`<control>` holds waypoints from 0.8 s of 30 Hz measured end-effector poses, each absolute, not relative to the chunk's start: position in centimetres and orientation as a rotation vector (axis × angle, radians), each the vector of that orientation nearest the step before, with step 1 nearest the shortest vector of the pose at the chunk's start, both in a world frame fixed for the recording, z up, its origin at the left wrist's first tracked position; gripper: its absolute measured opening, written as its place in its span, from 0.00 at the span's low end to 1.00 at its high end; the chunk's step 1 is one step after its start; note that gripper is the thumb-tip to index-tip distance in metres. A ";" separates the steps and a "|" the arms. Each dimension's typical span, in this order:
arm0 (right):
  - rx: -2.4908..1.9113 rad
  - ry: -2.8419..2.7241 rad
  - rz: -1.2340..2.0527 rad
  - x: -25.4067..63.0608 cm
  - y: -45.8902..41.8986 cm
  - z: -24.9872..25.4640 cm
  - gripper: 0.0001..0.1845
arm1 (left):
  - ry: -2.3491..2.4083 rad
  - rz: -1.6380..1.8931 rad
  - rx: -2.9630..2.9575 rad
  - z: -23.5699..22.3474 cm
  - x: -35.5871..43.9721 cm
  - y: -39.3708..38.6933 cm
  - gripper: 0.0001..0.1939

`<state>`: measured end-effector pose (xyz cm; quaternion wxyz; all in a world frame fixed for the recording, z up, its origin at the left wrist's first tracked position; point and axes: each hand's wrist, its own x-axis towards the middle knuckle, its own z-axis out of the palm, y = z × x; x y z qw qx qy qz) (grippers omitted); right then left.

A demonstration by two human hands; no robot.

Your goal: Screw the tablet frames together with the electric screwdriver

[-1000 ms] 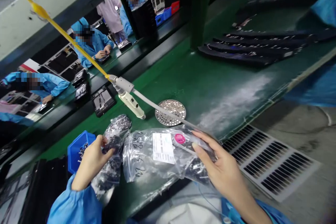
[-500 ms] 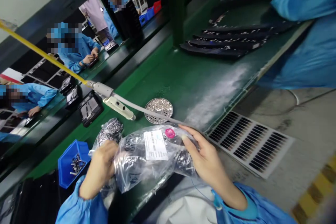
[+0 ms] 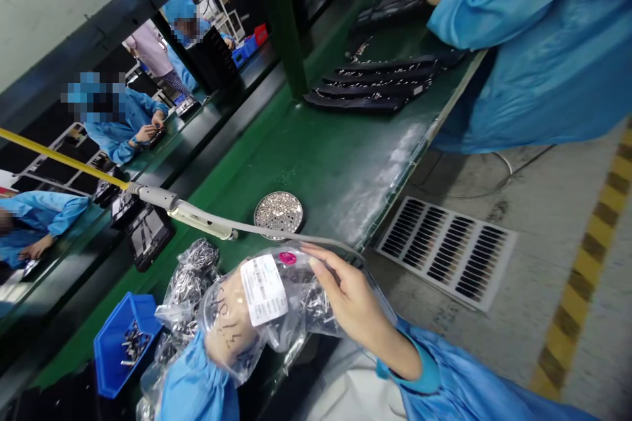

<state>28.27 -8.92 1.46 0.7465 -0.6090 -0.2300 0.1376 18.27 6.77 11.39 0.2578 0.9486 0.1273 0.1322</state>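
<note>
A clear plastic bag [image 3: 289, 332] with a white label [image 3: 264, 289], a pink round sticker and handwritten marks lies across my lap side of the bench, with small shiny metal parts at its right end. My right hand [image 3: 353, 296] grips the bag's right side, thumb on top. Inside the bag's left end is my left hand [image 3: 230, 319], seen through the plastic; its fingers are hidden behind the label. To the left lie other clear bags of metal parts [image 3: 190, 276] and a blue bin [image 3: 106, 362] with small metal pieces.
On the green bench [image 3: 247, 164] stand a round dish of small metal pieces [image 3: 279, 214] and an electric screwdriver [image 3: 202, 220] with its grey cable. Black strips [image 3: 360, 95] lie farther off, near a co-worker's sleeve [image 3: 474, 6]. A floor grate [image 3: 444, 253] is at right.
My left hand has gone from outside the bag's left edge to inside the bag. My right hand keeps its hold. The whole view has shifted slightly.
</note>
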 end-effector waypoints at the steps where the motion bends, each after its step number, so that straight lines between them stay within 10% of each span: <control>1: -1.328 -0.501 0.296 28.2 -8.8 1.4 0.21 | 0.371 0.387 2.567 11.4 18.0 6.8 0.17; 17: -1.359 -0.423 0.351 28.8 -8.4 0.3 0.26 | 1.127 0.863 2.943 15.8 8.1 12.3 0.14; 24: -1.298 -0.464 0.424 28.5 -8.4 1.1 0.27 | -0.045 0.627 3.066 13.5 10.7 11.4 0.11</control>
